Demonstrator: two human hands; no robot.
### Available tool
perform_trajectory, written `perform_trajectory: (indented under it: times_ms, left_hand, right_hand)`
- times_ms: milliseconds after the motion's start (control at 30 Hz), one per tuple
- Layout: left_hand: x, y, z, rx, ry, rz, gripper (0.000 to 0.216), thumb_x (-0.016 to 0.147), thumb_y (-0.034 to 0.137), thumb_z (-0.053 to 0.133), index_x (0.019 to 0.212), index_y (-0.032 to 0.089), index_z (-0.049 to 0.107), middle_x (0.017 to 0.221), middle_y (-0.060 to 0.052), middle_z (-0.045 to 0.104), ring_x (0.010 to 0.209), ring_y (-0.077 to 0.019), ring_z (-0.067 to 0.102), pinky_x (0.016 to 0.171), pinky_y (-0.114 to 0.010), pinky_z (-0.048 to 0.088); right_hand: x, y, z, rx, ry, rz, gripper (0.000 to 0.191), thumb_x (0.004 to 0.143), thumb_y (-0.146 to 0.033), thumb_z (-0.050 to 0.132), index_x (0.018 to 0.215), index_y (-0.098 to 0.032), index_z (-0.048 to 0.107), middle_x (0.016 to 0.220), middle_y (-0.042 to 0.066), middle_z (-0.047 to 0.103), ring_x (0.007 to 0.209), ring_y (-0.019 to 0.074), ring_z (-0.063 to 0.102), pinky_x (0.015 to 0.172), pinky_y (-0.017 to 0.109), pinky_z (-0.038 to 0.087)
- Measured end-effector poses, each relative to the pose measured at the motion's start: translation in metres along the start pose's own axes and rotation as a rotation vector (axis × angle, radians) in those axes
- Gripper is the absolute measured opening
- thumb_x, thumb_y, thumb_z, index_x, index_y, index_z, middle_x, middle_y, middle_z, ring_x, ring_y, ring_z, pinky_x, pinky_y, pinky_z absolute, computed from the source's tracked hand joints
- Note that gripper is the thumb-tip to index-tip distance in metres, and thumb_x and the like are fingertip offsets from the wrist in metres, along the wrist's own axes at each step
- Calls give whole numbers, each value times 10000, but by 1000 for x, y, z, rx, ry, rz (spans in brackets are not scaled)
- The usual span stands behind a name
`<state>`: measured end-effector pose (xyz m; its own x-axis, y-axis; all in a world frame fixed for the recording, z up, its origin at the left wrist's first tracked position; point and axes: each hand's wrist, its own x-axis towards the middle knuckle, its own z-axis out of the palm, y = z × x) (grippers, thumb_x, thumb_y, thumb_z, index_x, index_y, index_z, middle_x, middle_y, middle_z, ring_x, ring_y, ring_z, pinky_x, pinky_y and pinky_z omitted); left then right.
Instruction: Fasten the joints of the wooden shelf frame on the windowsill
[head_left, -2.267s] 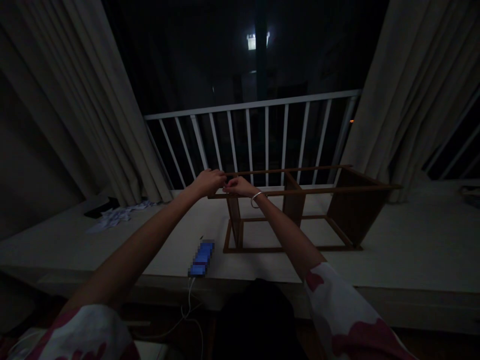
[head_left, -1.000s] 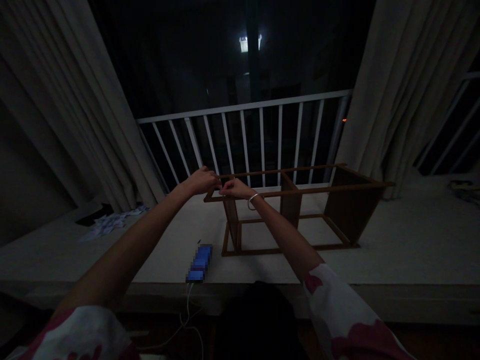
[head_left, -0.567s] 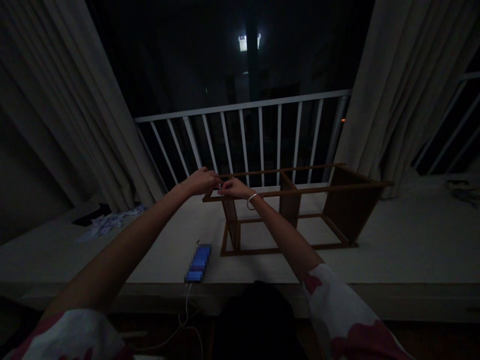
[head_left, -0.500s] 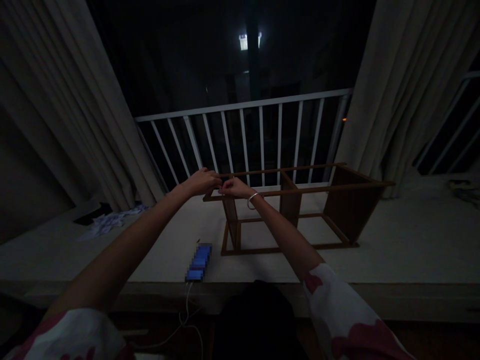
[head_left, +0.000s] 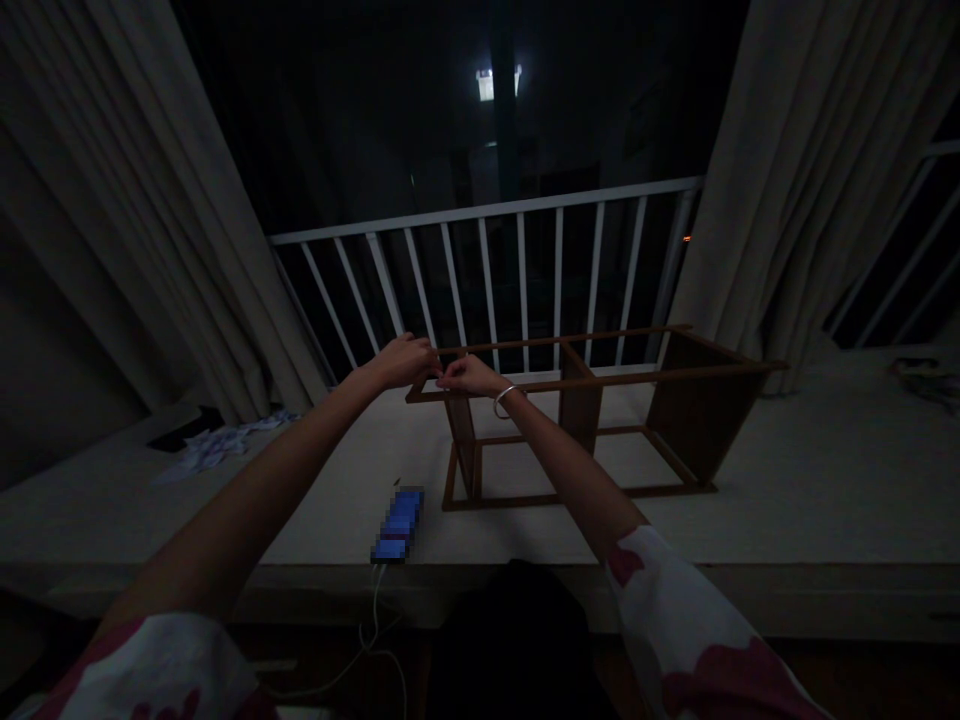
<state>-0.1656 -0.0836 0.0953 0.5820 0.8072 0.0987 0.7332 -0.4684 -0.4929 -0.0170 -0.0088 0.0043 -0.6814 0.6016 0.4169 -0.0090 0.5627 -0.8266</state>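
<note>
A brown wooden shelf rack [head_left: 581,410] lies on its side on the pale window ledge [head_left: 337,460]. At its left end my left hand [head_left: 407,362] bends over the frame, fingers curled together. My right hand [head_left: 471,376] meets it there, thumb and fingers pinched close to the left fingertips. Whatever sits between the fingers is too small and dark to make out. A silver bangle [head_left: 507,402] circles my right wrist. Nearer to me, a phone [head_left: 397,525] with a lit, blurred screen lies on the ledge below my hands.
A white cable [head_left: 375,610] hangs from the phone over the ledge's front edge. Crumpled papers [head_left: 217,445] lie at the left. White railings [head_left: 484,280] stand behind the rack, between long curtains [head_left: 802,180]. A tiny object [head_left: 397,482] lies above the phone.
My left hand has shifted very slightly at the rack's left end. The right hand's pinch, the rack and the phone look the same.
</note>
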Motion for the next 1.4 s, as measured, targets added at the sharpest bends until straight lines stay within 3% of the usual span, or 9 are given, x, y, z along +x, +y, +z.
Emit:
perform_trajectory:
  times_ms: [233, 367, 467, 733, 967, 1200, 1400]
  left_hand:
    - [-5, 6, 8, 9, 48, -114, 264, 787, 324, 395, 780, 228, 641, 875, -40, 646, 896, -175, 533, 748, -296, 332]
    - [0, 12, 4, -12, -63, -260, 282, 758, 385, 415, 765, 226, 647, 736, -39, 655, 710, -167, 586, 638, -271, 373]
    - [10, 16, -1, -16, -142, -350, 289, 696, 427, 487, 769, 206, 658, 753, -60, 661, 684, -175, 597, 593, -255, 388]
    - [35, 32, -8, -13, -192, -428, 426, 617, 501, 549, 836, 148, 646, 844, -134, 655, 817, -262, 593, 773, -381, 366]
    - [22, 53, 0, 56, -42, -417, 375, 739, 430, 443, 825, 118, 633, 867, -161, 643, 839, -277, 583, 795, -410, 303]
    - [8, 55, -1, 61, 149, -375, 292, 788, 317, 419, 983, 146, 553, 987, -133, 595, 950, -246, 524, 777, -358, 303]
    - [-7, 49, 2, 58, 260, -283, 201, 815, 236, 379, 914, 150, 532, 924, -102, 590, 899, -221, 517, 747, -343, 315]
  right_hand:
    - [5, 6, -1, -33, -22, -17, 377, 572, -424, 638, 697, -68, 630, 586, -3, 536, 549, 63, 424, 520, 193, 321]
    - [5, 9, -1, -60, -29, -50, 379, 597, -431, 617, 692, -65, 631, 574, -7, 518, 538, 59, 410, 507, 188, 300]
    - [6, 11, -2, -71, -36, -51, 368, 603, -417, 608, 693, -62, 632, 566, -12, 511, 537, 59, 410, 508, 185, 298]
    - [11, 17, -3, -37, -8, -3, 223, 583, -269, 582, 658, -62, 621, 562, -24, 534, 541, 61, 420, 517, 174, 308]
    - [10, 14, -3, 29, -19, 40, 113, 532, -137, 537, 605, -71, 590, 537, -32, 542, 523, 66, 446, 517, 177, 324]
    - [9, 12, -3, 35, -25, 62, 113, 537, -148, 554, 602, -67, 598, 516, -28, 536, 507, 59, 441, 510, 177, 331]
    - [7, 10, -3, 26, -18, 54, 182, 575, -253, 600, 608, -75, 603, 512, -19, 534, 504, 62, 456, 497, 174, 342]
